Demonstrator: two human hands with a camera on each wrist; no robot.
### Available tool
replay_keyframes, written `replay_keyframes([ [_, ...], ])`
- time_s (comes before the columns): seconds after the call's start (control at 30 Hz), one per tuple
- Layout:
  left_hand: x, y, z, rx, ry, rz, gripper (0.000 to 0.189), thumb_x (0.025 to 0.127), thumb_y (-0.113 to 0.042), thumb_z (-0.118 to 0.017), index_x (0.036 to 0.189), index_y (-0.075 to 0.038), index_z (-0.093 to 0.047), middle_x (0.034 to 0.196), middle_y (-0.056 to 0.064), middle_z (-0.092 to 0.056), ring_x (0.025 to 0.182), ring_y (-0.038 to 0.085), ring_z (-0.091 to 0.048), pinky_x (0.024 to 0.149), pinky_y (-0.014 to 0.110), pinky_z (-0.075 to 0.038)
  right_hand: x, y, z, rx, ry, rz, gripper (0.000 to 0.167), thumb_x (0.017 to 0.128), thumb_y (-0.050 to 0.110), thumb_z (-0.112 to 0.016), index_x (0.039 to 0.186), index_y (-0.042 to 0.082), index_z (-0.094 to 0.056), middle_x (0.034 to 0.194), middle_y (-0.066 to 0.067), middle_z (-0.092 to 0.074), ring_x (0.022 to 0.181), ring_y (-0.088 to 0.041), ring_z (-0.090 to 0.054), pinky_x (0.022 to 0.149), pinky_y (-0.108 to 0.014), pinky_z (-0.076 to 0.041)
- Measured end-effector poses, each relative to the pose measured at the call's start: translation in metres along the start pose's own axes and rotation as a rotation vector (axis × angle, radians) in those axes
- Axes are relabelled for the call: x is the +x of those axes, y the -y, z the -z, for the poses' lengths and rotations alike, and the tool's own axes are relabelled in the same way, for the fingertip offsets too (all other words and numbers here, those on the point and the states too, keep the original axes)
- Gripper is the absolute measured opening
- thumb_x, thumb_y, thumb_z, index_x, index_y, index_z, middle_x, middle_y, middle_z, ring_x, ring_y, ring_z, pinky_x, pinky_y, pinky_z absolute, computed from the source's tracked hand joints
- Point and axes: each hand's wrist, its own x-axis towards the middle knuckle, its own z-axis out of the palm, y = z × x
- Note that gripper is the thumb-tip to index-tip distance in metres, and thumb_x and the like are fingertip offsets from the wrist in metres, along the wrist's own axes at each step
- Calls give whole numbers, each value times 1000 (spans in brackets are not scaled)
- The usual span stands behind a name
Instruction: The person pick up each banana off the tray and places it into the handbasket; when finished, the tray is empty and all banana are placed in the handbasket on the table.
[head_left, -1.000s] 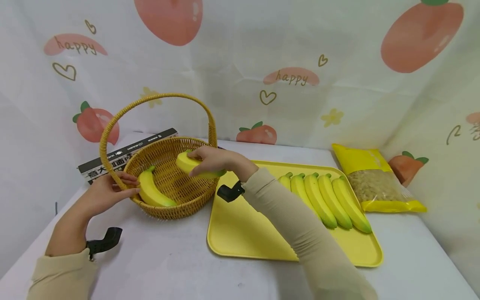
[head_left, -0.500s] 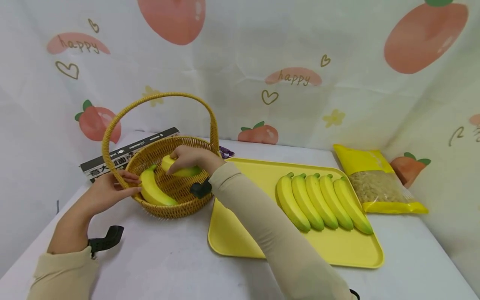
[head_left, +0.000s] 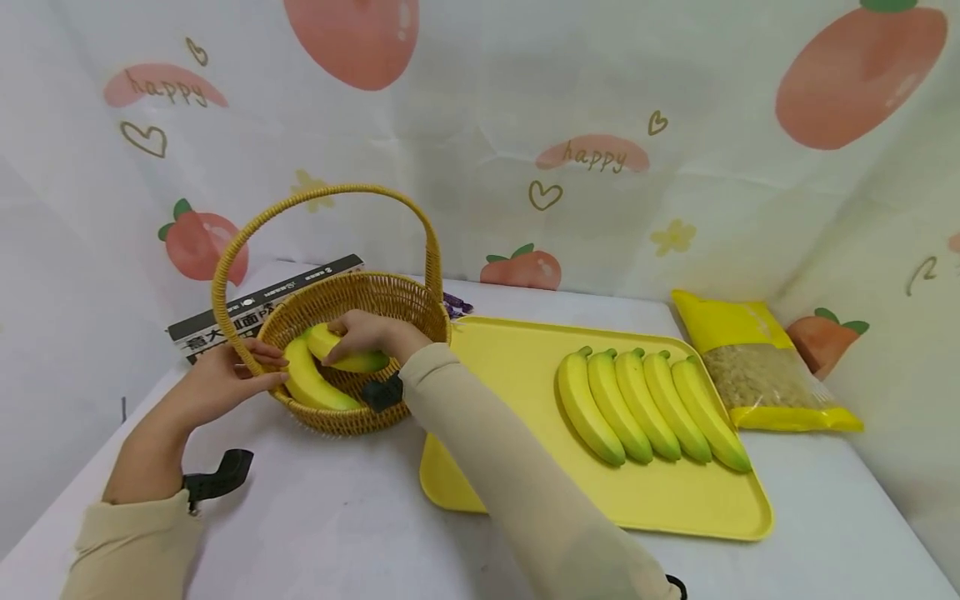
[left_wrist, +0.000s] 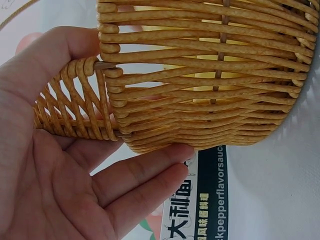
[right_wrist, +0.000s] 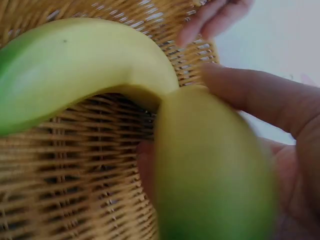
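Observation:
A woven basket (head_left: 347,422) with a tall handle (head_left: 330,191) stands at the left. My left hand (head_left: 213,385) holds its left side where the handle meets the rim; in the left wrist view the thumb (left_wrist: 70,45) and fingers lie on either side of the wicker. Inside the basket, one banana (head_left: 318,388) lies along the left wall. My right hand (head_left: 367,332) reaches in and grips a second banana (head_left: 363,362), with thumb and fingers on opposite sides. In the right wrist view this held banana (right_wrist: 212,170) meets the end of the lying banana (right_wrist: 100,55).
A yellow tray (head_left: 517,467) to the basket's right bears several bananas (head_left: 626,408) in a row. Beyond it leans a yellow bag (head_left: 757,362) with a see-through window. A printed box (head_left: 262,300) lies behind the basket, and purple wrappers (head_left: 456,306) sit beside it.
My right hand has carried the banana leftward and down into the basket, beside the first one. The left hand stays on the basket. The view has shifted slightly.

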Motion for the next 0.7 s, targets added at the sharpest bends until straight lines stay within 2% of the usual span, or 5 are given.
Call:
replay_keyframes([
  [0.23, -1, -1, 0, -2, -4, -1, 46, 86, -32, -66, 115, 3, -57, 107, 18, -67, 87, -7, -54, 78, 25, -56, 5, -16, -3, 133, 116, -21, 65, 88, -2, -58, 146, 9, -30, 151, -7, -32, 97, -8, -49, 82, -23, -49],
  [0.37, -2, -1, -1, 5, -7, 0, 46, 87, -32, -65, 115, 3, -57, 109, 19, -65, 95, 11, -61, 81, 31, -56, 5, -20, -5, 152, 143, -17, 61, 87, -5, -58, 143, 7, -36, 146, -6, -40, 91, -5, -49, 80, -22, -50],
  [0.47, -2, 0, -2, 5, -6, 3, 46, 87, -33, -65, 115, 3, -57, 112, 21, -63, 104, 30, -59, 82, 36, -56, 4, -21, -4, 173, 152, 17, 14, 88, -4, -57, 100, 3, -56, 103, -1, -57, 78, -8, -46, 68, -22, -46],
  [0.53, -2, -1, -2, 3, -4, 4, 46, 87, -32, -65, 115, 3, -57, 111, 21, -63, 105, 32, -58, 82, 35, -56, 3, -22, -3, 183, 154, 50, 20, 89, -1, -56, 77, 6, -41, 77, -1, -43, 71, -11, -41, 63, -23, -39],
  [0.7, -2, -3, 0, 6, -6, 0, 45, 87, -31, -64, 115, 3, -57, 110, 21, -63, 103, 30, -59, 79, 31, -57, -2, -23, 3, 204, 126, 75, 16, 93, 13, -55, 81, 5, -48, 77, -2, -42, 74, -13, -43, 68, -24, -44],
])
